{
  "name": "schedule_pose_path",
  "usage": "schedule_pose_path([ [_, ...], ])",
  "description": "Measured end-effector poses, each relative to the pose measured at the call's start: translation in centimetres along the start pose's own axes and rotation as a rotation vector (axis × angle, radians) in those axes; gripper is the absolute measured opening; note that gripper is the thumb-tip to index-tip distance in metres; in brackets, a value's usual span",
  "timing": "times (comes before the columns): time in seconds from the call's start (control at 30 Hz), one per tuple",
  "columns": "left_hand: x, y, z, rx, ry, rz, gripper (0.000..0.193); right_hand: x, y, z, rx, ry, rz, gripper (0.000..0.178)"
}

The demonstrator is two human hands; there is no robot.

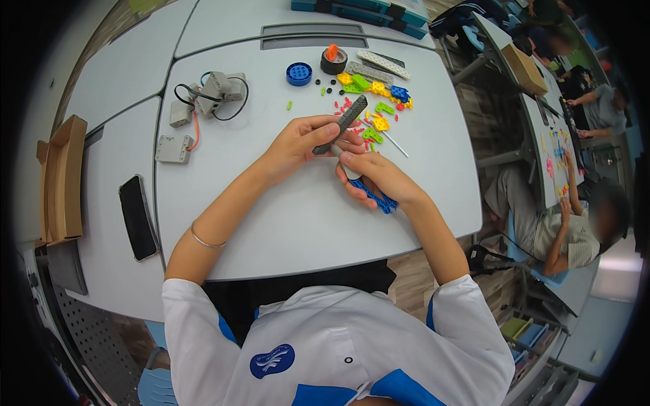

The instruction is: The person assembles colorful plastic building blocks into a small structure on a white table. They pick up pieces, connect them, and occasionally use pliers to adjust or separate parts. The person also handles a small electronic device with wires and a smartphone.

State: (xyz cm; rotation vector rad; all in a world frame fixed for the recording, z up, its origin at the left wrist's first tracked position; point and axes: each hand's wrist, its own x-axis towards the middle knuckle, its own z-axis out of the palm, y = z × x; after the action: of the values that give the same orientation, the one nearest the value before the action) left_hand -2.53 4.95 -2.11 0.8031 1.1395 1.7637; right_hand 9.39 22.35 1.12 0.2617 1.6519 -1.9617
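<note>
My left hand (pixel 296 145) is closed around a dark grey building beam (pixel 353 112) that slants up and to the right. My right hand (pixel 386 174) grips a blue lattice building piece (pixel 380 198), with a light grey rounded part (pixel 351 169) against it. The two hands meet over the white table (pixel 237 230); whether the beam and the grey part are joined is hidden by the fingers. Just beyond them lie small red pins (pixel 347 103), green connectors (pixel 372 135), a yellow connector (pixel 381 124) and a thin grey rod (pixel 395 144).
Farther back are a blue wheel hub (pixel 298 74), a black wheel (pixel 333 62) and a white beam (pixel 383 63). Grey cabled modules (pixel 217 86) stand at left, near a phone (pixel 138 218) and a cardboard box (pixel 66 183). Other people sit at a table on the right.
</note>
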Motion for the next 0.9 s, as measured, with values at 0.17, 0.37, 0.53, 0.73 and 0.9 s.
schedule_pose_path([
  [0.17,0.3,0.1,-0.2,-0.042,0.026,0.011,0.061,-0.3,-0.3,0.0,-0.017,0.010,-0.014,0.044],
  [0.37,0.7,0.0,-0.1,0.034,0.152,0.059,0.059,-0.6,-0.1,-0.2,-0.055,0.007,-0.071,0.043],
  [0.53,-0.9,3.2,-3.9,0.113,0.338,0.258,0.048,-2.4,0.0,0.0,-0.020,0.020,-0.098,0.044],
  [0.73,-1.2,3.0,-4.0,-0.081,0.282,0.125,0.063,-1.9,-0.8,-1.3,0.173,0.058,-0.121,0.044],
  [0.9,-0.8,1.4,-4.1,-0.078,0.251,0.037,0.062,-1.0,0.2,-2.2,0.587,0.083,-0.111,0.039],
])
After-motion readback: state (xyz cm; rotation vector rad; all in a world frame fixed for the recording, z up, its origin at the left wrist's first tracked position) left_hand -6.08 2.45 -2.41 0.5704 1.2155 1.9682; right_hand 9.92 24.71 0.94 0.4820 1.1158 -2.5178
